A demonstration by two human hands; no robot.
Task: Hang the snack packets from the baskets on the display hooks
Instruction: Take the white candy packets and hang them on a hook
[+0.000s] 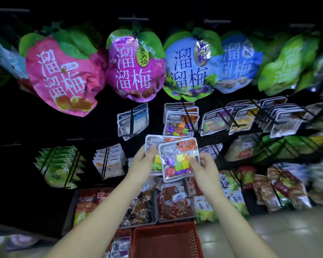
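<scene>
Dark shop display wall (35, 127), black wire hooks throughout, crowded with hanging snacks.

Left hand (141, 164) raised; its fingers (151, 148) and thumb grip the left edge of a clear, silver-bordered plastic snack packet with an orange label corner (153, 141), noted as the rear packet. Right hand (205, 170) raised beside it; its fingers (193, 162) pinch the right edge of a second clear, silver-bordered packet of coloured cube sweets (176, 159), noted as the front packet. Front packet overlaps the rear packet and hides most of it. Both are tilted, held in the air between the two sets of fingers, clear of the hooks.

Just above the fingers: a black wire hook (193, 130) carrying a stack of matching cube-sweet packets (179, 125). Above the left fingers and slightly left: grey-white packets (132, 121) on their own hook. Far above the fingers: a row of large fruit-shaped foil bags, pink (63, 75), purple (134, 69) and blue (188, 71).

Below the fingers: trays of red-brown packets (173, 200). Well beneath both wrists: a red plastic mesh basket (192, 239) on the pale floor (268, 229). Just left of it, a second red basket (126, 232) holding purple-and-white packets (119, 246).
</scene>
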